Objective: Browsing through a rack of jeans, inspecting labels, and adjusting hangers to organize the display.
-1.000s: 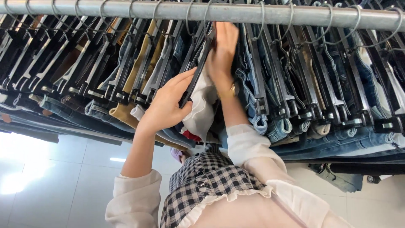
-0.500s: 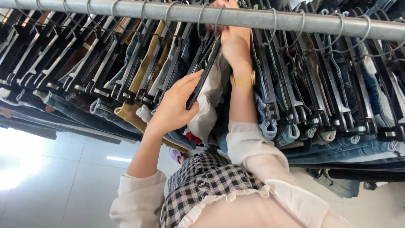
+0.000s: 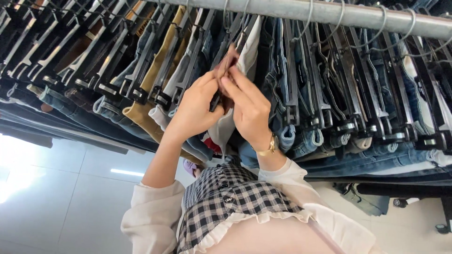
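A grey metal rail (image 3: pixel 329 11) runs across the top, packed with black clip hangers holding jeans and trousers. Both my hands meet at one black clip hanger (image 3: pixel 217 96) that carries a white garment (image 3: pixel 226 124). My left hand (image 3: pixel 195 110) pinches the hanger from the left. My right hand (image 3: pixel 252 110), with a gold watch on the wrist, presses its fingers on the same hanger's top from the right. The clip itself is mostly hidden behind my fingers.
Tan trousers (image 3: pixel 141 115) hang just left of my hands, and blue jeans (image 3: pixel 358 157) fill the rail to the right. Dark hangers crowd the far left. A pale tiled floor (image 3: pixel 61 197) lies below. A black stand foot (image 3: pixel 442 226) sits at the lower right.
My right hand came down from the rail to the hanger. My left hand rose to meet it, so both now grip the same hanger. The view has shifted left and closer.
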